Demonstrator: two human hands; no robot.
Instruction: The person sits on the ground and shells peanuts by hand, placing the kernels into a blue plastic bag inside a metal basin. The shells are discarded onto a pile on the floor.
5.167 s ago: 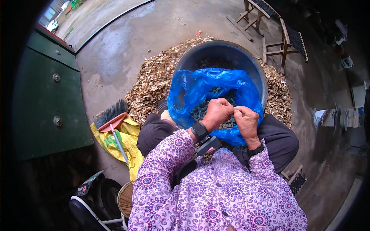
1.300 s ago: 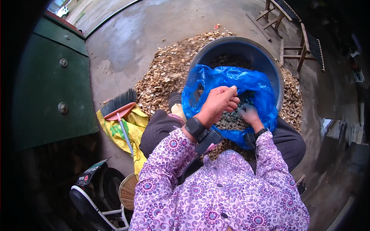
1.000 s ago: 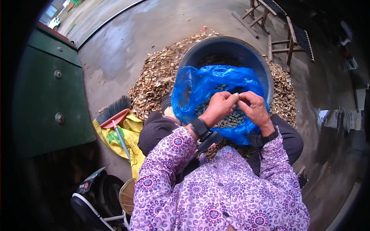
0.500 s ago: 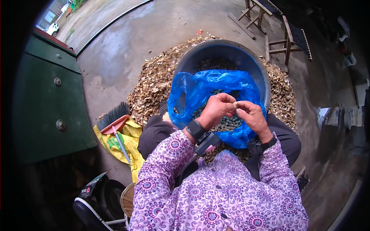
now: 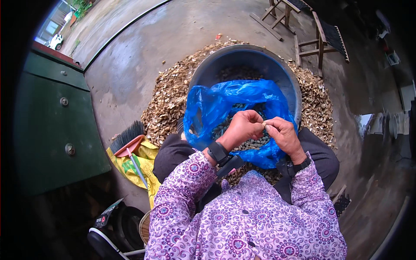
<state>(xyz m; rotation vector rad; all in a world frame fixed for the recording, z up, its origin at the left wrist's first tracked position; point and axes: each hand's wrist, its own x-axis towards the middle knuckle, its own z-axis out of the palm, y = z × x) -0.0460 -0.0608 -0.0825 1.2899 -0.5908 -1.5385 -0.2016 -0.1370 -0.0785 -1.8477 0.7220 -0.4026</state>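
Biggest thing from where I'm standing is the dark green panel (image 5: pixel 56 117) off to the person's left, then a wide spread of tan, broken shells (image 5: pixel 171 97) on the concrete, wrapping both sides of a big round grey-blue basin (image 5: pixel 286 73). Couple of wooden stools (image 5: pixel 319 50) sit beyond it on the right. Crumpled, shiny blue plastic bag (image 5: pixel 253 89) covers the basin's near part, mouth gaping upward, wider side to side than front to back. On the left there's a yellow sack (image 5: pixel 143 173) with a broom (image 5: pixel 128 147) lying on it, bristles pointing away, handle slanting back toward the person. Both hands block part of my view into the bag: left hand (image 5: pixel 242 129) curled, thumb and finger pinched together, right hand (image 5: pixel 284 135) pinching too, fingertips meeting the left's. Under them are loads of small, dull, bluish-grey nuts (image 5: pixel 253 144), lying every which way. Tiniest of all is a pale bit (image 5: pixel 264 124) between the fingertips, above the bag; too small to tell its long axis.
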